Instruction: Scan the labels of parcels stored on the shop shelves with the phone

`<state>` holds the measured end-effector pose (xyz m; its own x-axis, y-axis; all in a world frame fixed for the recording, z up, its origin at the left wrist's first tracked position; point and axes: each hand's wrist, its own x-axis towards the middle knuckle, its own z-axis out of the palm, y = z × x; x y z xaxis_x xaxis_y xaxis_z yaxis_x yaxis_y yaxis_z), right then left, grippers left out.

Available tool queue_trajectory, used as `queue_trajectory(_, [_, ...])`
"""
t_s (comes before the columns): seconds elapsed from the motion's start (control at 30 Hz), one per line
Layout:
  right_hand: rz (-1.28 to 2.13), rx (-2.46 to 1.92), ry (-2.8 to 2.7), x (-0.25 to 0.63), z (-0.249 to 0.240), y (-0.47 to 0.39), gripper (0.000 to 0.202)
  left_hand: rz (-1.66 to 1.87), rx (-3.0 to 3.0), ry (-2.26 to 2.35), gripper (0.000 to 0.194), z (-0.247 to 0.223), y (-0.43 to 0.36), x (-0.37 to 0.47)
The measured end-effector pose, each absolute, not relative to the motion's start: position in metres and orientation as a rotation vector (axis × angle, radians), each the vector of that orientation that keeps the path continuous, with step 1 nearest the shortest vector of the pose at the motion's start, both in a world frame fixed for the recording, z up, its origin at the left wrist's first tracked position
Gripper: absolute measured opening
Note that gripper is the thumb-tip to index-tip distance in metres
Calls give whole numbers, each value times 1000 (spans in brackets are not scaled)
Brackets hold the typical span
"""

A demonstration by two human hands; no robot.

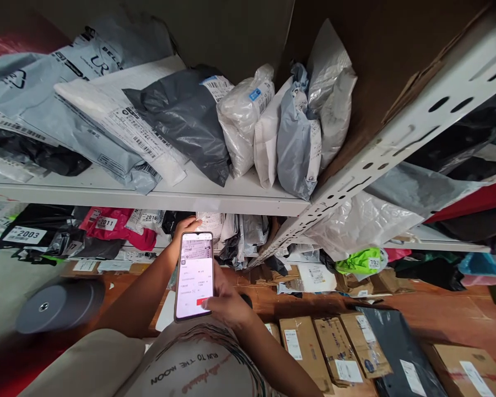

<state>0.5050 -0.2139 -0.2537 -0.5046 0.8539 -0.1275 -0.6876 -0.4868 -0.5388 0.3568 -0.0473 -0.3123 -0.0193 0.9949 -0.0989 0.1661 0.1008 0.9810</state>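
Before shelves [231,203], right grip [231,303] encloses one phone [195,275]; left grip [187,227] pinches one parcel [210,223].

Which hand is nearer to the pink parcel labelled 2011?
Left. The left hand is to the right of the pink parcel in the picture, apart from it; the right hand, holding the phone, is farther right and lower.

Below the right hand [227,306] spreads a pale cream shirt [231,383], printed with dark capitals [184,368] reading "RUN TO THE MOON", reddish cursive [204,379] and curved dark, green and red lines [198,332]. Below the left hand [185,229], a plain pale sleeve [95,358] leaves the forearm [136,292] bare.
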Motion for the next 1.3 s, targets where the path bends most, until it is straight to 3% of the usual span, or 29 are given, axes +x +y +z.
queue_trajectory(0.8, [2122,-451,-510,498,-252,-219,87,1057,1266,1339,27,-296,-55,363])
queue_trajectory(1.3, [2155,-474,-509,500,-251,-219,78,1076,1305,1398,26,-300,-57,364])
